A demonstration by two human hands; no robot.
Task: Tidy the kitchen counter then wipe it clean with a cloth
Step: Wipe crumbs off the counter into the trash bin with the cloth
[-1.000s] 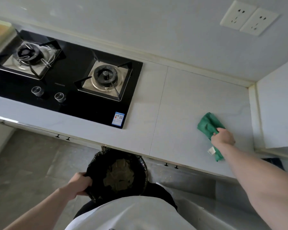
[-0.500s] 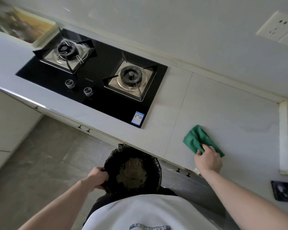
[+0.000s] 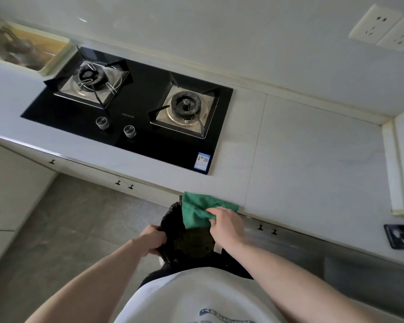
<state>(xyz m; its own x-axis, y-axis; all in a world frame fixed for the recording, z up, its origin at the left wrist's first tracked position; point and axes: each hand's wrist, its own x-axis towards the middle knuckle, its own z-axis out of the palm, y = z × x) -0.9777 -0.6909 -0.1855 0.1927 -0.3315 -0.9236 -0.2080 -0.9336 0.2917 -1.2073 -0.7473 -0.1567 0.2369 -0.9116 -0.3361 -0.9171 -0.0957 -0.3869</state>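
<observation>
A green cloth (image 3: 196, 209) hangs past the front edge of the pale counter (image 3: 313, 159), over the mouth of a bin lined with a black bag (image 3: 173, 234). My right hand (image 3: 226, 226) grips the cloth at its right side. My left hand (image 3: 153, 238) holds the bin's left rim just below the counter edge. Dark debris lies inside the bin, partly hidden by the cloth and my right hand.
A black two-burner gas hob (image 3: 131, 108) is set in the counter at left. A tray (image 3: 26, 47) with blurred contents sits at far left. A dark flat object (image 3: 401, 236) lies at the counter's right end. Wall sockets (image 3: 383, 26) are top right. Cabinet knobs (image 3: 266, 229) run under the edge.
My right hand has dragged the green cloth leftward and forward across the counter to its front edge, over the bin. My left hand keeps its hold on the bin.
</observation>
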